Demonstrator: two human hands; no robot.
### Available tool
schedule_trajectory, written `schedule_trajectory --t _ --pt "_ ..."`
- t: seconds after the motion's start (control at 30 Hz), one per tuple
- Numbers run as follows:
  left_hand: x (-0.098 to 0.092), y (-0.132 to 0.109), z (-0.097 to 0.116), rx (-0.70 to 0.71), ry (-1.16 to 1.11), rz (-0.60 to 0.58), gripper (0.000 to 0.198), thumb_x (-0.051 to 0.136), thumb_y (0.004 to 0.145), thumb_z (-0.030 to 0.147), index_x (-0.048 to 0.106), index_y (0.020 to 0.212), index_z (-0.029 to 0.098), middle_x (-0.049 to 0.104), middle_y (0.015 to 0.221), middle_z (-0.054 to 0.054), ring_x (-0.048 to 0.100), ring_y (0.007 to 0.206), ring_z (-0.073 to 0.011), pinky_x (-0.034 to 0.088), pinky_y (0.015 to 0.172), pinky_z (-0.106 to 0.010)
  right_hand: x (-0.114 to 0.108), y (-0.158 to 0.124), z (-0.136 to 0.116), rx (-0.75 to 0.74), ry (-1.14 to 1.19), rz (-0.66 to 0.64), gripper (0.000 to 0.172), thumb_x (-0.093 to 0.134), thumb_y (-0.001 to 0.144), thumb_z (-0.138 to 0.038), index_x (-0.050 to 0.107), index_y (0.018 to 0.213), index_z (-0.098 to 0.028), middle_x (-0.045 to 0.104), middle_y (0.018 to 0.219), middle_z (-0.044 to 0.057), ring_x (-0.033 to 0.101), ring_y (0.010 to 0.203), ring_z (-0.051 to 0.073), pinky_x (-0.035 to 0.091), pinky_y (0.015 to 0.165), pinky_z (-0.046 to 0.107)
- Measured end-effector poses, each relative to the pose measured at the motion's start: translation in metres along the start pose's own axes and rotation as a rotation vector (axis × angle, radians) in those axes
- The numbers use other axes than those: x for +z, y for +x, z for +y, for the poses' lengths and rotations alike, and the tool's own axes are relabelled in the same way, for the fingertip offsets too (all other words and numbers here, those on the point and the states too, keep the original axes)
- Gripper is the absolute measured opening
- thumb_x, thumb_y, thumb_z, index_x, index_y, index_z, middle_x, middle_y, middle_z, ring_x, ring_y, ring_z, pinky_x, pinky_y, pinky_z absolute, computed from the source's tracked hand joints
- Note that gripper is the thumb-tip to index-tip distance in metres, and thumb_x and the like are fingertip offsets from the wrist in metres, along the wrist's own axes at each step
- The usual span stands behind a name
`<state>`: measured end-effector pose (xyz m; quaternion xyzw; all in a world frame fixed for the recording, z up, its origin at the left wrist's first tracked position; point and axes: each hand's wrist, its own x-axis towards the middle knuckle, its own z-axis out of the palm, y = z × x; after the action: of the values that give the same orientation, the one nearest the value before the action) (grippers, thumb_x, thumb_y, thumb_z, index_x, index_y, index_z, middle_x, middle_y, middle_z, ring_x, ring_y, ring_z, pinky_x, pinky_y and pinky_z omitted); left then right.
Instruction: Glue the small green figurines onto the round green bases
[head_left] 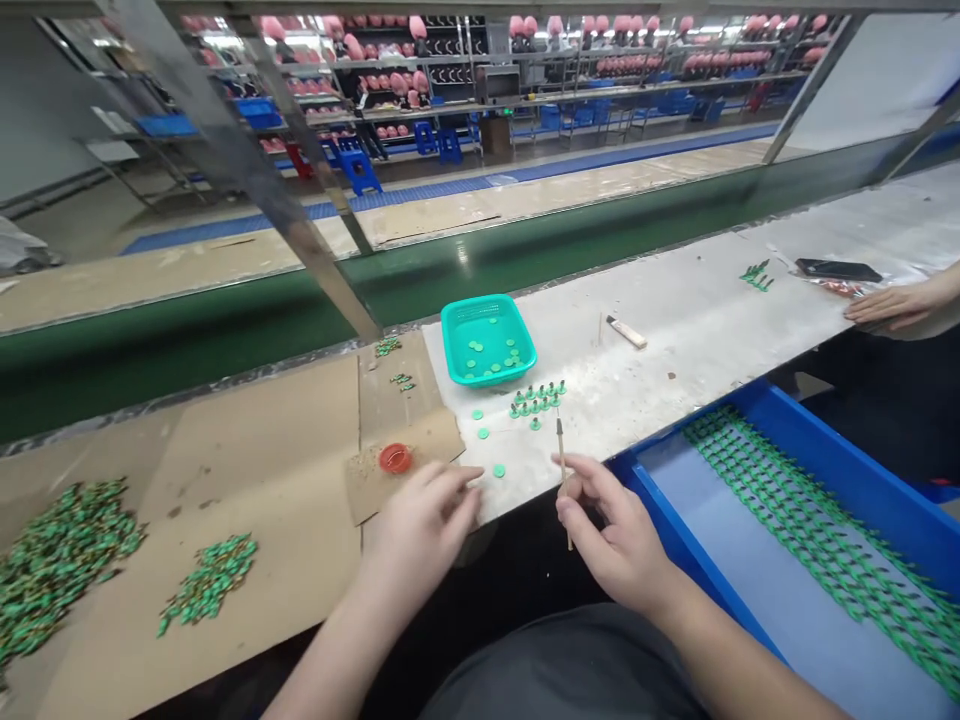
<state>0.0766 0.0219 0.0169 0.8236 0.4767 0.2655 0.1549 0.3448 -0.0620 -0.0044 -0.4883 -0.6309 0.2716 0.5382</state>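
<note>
My right hand [611, 525] pinches a thin wooden stick with a dark tip [564, 470], which looks like a small brush held upright, tip up. Nothing shows in my left hand [431, 510]; its index finger and thumb are apart, and the fingertip is just left of a flat green disc [499, 470] on the white table covering. Two more green discs lie beyond it. Farther on, several green discs with dark upright pieces [535, 406] stand in rows. A small red dish [395, 458] sits on cardboard beyond my left hand.
A turquoise basket [448, 345] holds loose green discs. Piles of small green-and-brown parts [64, 545] lie at left. A blue tray [652, 500] with rows of green pieces stands right, below table height. A knife-like tool [627, 332] and another person's hand [904, 303] are farther right.
</note>
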Motion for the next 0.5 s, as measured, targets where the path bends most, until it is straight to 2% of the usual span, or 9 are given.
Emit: schedule_trajectory --t 0.1,0.2,0.27,0.33,0.43,0.5 --pt "0.034 0.007 0.008 -0.001 0.045 -0.009 0.025 0.068 0.112 0.037 0.088 0.125 0.03 0.083 0.106 -0.005 0.081 0.097 -0.0223 0.06 0.078 -0.03 0.007 0.003 -0.004 -0.009 0.039 0.001 0.053 0.062 0.116 -0.018 0.055 0.166 -0.034 0.066 0.084 -0.007 0.071 0.072 0.015 0.063 0.07 0.026" --pt "0.048 0.015 0.011 0.008 0.068 -0.015 0.017 0.07 0.111 0.033 0.086 0.112 0.028 0.08 0.101 -0.005 0.079 0.095 -0.0239 0.06 0.079 -0.033 0.008 0.006 -0.011 -0.014 0.032 -0.021 0.036 0.063 0.116 -0.018 0.069 0.148 -0.033 0.068 0.084 -0.006 0.071 0.07 0.014 0.063 0.068 0.025" --pt "0.043 0.013 0.006 0.032 0.068 -0.028 0.018 0.068 0.111 0.03 0.084 0.104 0.027 0.079 0.098 -0.005 0.078 0.094 -0.0241 0.06 0.081 -0.035 0.006 0.006 -0.017 -0.028 0.0 -0.023 0.023 0.066 0.114 -0.017 0.077 0.128 -0.031 0.074 0.087 -0.004 0.075 0.072 0.014 0.064 0.07 0.025" --pt "0.031 0.005 -0.002 0.065 0.056 -0.048 0.021 0.065 0.111 0.026 0.083 0.101 0.027 0.079 0.097 -0.004 0.077 0.092 -0.0234 0.06 0.081 -0.036 0.005 0.007 -0.022 -0.045 -0.022 -0.034 0.019 0.07 0.112 -0.014 0.08 0.116 -0.03 0.082 0.091 -0.002 0.081 0.076 0.014 0.067 0.074 0.023" --pt "0.007 -0.013 -0.019 0.113 0.02 -0.068 0.025 0.061 0.112 0.023 0.083 0.103 0.029 0.082 0.1 -0.003 0.077 0.091 -0.0215 0.059 0.079 -0.035 0.005 0.007 -0.026 -0.04 0.002 -0.086 0.026 0.069 0.112 -0.012 0.085 0.12 -0.031 0.091 0.1 -0.001 0.089 0.087 0.016 0.072 0.083 0.023" --pt "-0.007 -0.025 -0.027 0.129 -0.008 -0.06 0.027 0.058 0.115 0.023 0.084 0.111 0.03 0.085 0.106 -0.003 0.079 0.096 -0.0209 0.061 0.084 -0.034 0.007 0.008 -0.026 -0.027 0.042 -0.116 0.031 0.066 0.113 -0.01 0.085 0.125 -0.031 0.094 0.107 0.0 0.092 0.096 0.018 0.074 0.09 0.025"
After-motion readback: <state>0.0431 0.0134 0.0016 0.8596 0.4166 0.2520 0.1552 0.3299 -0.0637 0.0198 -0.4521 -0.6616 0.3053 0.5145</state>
